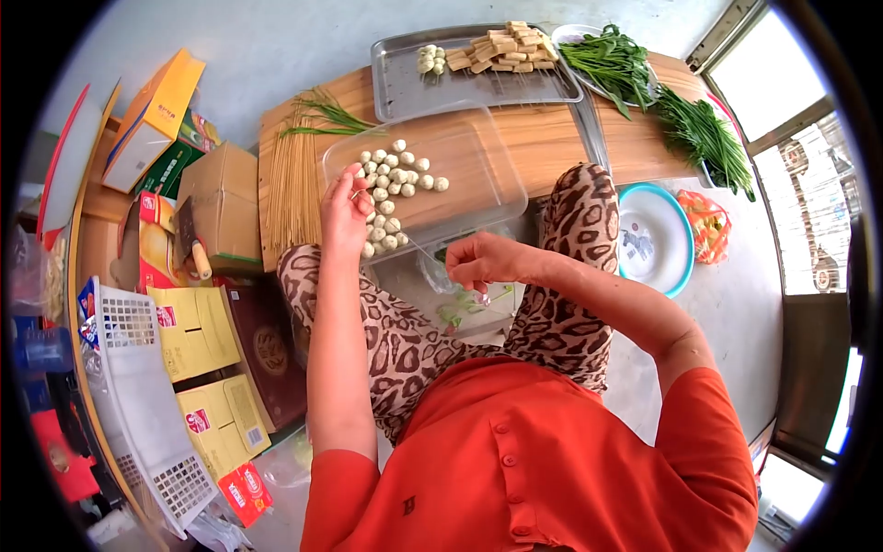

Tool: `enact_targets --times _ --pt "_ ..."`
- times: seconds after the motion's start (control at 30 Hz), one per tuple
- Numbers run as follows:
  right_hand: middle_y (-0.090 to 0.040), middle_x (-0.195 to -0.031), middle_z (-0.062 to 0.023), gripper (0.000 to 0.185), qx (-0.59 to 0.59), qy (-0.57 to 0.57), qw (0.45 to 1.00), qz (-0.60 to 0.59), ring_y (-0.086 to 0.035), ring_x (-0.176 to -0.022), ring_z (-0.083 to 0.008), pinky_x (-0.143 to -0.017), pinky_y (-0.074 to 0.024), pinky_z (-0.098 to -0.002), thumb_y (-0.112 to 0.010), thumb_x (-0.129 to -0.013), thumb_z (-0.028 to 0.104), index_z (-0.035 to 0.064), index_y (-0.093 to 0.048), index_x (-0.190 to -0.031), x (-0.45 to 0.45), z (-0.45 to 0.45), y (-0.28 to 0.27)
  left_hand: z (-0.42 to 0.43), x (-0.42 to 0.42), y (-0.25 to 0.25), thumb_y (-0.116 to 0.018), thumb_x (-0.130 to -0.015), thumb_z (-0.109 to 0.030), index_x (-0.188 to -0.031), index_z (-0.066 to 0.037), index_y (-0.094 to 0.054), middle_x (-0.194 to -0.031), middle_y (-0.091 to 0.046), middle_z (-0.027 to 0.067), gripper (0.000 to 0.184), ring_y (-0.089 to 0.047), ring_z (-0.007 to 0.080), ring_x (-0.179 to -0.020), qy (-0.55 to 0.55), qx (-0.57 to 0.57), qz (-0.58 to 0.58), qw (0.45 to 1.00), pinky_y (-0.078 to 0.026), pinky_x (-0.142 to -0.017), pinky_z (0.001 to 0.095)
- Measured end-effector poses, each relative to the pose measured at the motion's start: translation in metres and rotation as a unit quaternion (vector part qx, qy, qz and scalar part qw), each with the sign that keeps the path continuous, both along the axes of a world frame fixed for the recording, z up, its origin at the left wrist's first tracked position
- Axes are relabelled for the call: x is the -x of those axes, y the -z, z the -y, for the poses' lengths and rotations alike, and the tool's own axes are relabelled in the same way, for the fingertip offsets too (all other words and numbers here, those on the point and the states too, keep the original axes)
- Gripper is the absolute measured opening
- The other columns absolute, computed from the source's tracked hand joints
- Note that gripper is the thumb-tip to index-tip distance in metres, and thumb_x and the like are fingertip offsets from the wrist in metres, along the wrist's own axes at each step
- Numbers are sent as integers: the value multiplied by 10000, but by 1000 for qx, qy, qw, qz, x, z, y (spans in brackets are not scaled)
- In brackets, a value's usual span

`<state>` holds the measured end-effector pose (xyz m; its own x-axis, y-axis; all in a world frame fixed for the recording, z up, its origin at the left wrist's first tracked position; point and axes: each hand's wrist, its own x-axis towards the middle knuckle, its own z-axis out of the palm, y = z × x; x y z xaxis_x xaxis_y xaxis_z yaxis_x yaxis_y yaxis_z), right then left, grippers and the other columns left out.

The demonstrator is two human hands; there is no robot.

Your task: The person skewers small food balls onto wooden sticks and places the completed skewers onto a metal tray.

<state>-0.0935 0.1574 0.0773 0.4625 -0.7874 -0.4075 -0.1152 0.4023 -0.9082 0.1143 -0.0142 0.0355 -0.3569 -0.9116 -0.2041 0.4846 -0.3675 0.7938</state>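
Note:
My left hand (346, 213) is raised at the left side of a clear plastic tray (478, 175), its fingers pinched together. What they hold, if anything, I cannot make out. Pale round balls (401, 175) lie in the tray beside that hand, several of them close to its fingertips. Just past the tray's near edge, my right hand (476, 261) is closed with its fingers curled. A thin line like a skewer (425, 253) runs from it toward the tray. Many thin bamboo sticks (292, 193) lie on the wooden table left of my left hand.
A metal tray (391, 87) at the back holds stacked tan pieces (506, 51) and a few skewered balls. Leafy greens (612, 64) and chives (704, 138) sit at the right. A white basin (655, 241) stands on the floor. Boxes (221, 202) and a white basket (138, 396) crowd the left.

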Motion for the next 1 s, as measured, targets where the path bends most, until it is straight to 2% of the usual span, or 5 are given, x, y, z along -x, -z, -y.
enact_targets --times 0.33,0.53,0.67,0.77,1.0 --pt "-597 -713 -20 179 5 72 993 89 -442 -495 -70 -464 -345 -196 -520 -910 187 38 -586 -982 -6 59 29 -24 27 -5 -526 -931 -234 -1068 -63 -584 -791 -578 25 227 -551 112 -603 189 35 83 978 -456 -547 228" --pt "-531 -599 -20 175 -36 255 960 114 -413 -446 -83 -423 -319 -208 -487 -922 150 20 -585 -984 13 62 33 -4 23 13 -536 -921 -230 -1063 -66 -605 -831 -600 27 227 -584 113 -638 58 72 225 970 -486 -591 237" --pt "-515 -587 -18 201 -9 303 937 173 -392 -435 -90 -420 -319 -217 -475 -936 163 7 -577 -1014 25 70 31 17 39 26 -608 -833 -158 -989 -67 -648 -879 -619 50 185 -616 161 -687 69 226 453 860 -491 -641 291" --pt "-514 -584 -19 203 -9 318 932 175 -391 -437 -89 -421 -315 -218 -479 -935 166 8 -584 -1005 26 70 31 24 53 27 -608 -778 -88 -1084 -75 -614 -1068 -574 165 306 -576 327 -949 90 467 595 648 -462 -802 383" --pt "-538 -559 -33 172 13 320 936 148 -404 -409 -85 -403 -303 -222 -481 -906 132 37 -624 -916 26 65 27 12 64 45 -629 -730 -26 -999 -110 -607 -957 -555 159 283 -550 373 -927 133 449 661 586 -458 -775 436"
